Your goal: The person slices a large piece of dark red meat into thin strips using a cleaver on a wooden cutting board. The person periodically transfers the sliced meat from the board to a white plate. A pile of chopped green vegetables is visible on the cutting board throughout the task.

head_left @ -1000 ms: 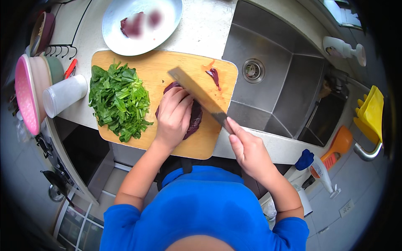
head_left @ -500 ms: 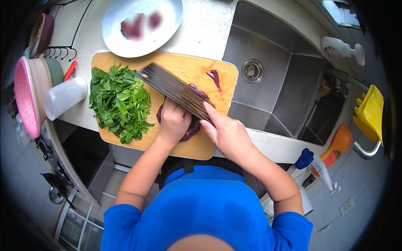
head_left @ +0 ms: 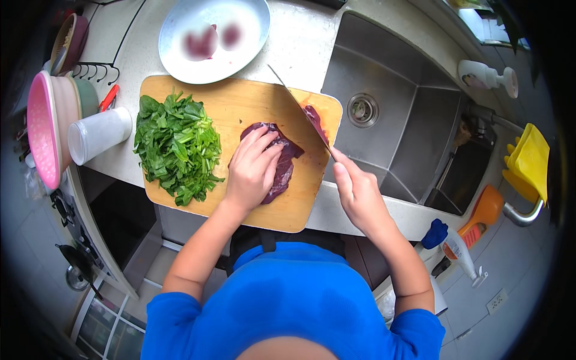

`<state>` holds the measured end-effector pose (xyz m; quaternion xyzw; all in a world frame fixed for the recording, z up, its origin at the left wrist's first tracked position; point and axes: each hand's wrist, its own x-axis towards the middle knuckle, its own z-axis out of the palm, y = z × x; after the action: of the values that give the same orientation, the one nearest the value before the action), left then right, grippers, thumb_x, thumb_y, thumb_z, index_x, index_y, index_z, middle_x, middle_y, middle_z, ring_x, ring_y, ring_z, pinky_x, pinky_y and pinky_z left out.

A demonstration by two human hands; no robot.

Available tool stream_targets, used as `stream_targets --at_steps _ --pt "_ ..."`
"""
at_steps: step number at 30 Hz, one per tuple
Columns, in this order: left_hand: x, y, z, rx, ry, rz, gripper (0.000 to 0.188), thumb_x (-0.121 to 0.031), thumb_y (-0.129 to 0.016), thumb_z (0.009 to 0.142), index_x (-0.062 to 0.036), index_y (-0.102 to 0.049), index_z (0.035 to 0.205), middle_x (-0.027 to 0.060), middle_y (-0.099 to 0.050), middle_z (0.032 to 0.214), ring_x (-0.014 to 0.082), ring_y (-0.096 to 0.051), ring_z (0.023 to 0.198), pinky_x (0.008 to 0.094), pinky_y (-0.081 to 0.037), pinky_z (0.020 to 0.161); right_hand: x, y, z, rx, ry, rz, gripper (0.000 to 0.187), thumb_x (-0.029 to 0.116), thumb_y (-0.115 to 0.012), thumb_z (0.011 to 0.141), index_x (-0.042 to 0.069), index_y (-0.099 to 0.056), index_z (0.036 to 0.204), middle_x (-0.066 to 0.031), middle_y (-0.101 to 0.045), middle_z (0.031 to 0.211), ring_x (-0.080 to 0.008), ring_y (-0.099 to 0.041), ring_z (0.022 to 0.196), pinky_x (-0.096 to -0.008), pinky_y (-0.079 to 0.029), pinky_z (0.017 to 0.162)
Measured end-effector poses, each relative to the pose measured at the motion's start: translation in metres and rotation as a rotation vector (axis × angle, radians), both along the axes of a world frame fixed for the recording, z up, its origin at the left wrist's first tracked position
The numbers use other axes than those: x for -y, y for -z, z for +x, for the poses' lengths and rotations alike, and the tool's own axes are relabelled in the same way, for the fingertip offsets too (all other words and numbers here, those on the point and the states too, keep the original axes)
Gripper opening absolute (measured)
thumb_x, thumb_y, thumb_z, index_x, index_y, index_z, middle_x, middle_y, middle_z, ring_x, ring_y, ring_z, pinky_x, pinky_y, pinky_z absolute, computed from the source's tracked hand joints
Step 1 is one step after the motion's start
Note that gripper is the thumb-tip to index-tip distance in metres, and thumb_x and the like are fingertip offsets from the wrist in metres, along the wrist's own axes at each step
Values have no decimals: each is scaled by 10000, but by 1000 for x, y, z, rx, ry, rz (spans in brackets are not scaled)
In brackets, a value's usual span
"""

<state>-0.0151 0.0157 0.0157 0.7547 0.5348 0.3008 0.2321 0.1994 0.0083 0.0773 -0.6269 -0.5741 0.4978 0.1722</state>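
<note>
My left hand (head_left: 253, 171) lies over a slab of dark red meat (head_left: 277, 178), perhaps liver, with its fingers stretched out on top. The slab rests on a wooden cutting board (head_left: 240, 99). My right hand (head_left: 360, 191) grips a cleaver (head_left: 300, 108), seen nearly edge-on and slanting over the board's right side. Against the blade, a smaller strip of the meat (head_left: 317, 119) shows near the board's right edge; whether it touches the steel I cannot tell. A pile of chopped leafy greens (head_left: 177, 147) covers the left part of the board.
Behind the board, a pale plate (head_left: 210, 73) holds dark red pieces, partly blurred. The steel sink (head_left: 378, 60) adjoins on the right, with yellow gloves (head_left: 528, 159) beyond. At left stand a white tub (head_left: 99, 137), a pink basin (head_left: 43, 129) and a red-handled tool (head_left: 110, 98).
The cleaver has moved right, off the slab, and turned from broadside to edge-on. My left hand's fingers have straightened over the slab, which is now more exposed. The view has shifted slightly.
</note>
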Motion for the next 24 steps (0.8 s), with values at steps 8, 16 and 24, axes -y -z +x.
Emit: stream_targets --at_steps 8,16,24 --pt "12 16 0 15 -51 -19 231 60 -649 723 82 -654 953 215 -618 1014 432 -574 1023 472 -478 883 35 -24 3 171 -283 -49 440 275 -574 947 27 -503 1304 -214 -648 762 -401 -649 682 -468 -537 617" --pt "18 29 1 31 -38 -20 287 50 -648 691 75 -660 976 224 -635 976 440 -594 967 466 -492 871 3 12 -41 161 -290 92 491 301 -605 922 23 -485 1309 -216 -650 745 -399 -655 662 -467 -540 584" --pt "13 23 -1 4 -50 26 273 53 -640 682 70 -667 954 216 -643 974 433 -602 962 460 -498 887 51 9 -11 172 -226 63 511 315 -607 923 10 -487 1315 -209 -650 731 -393 -656 663 -461 -545 596"
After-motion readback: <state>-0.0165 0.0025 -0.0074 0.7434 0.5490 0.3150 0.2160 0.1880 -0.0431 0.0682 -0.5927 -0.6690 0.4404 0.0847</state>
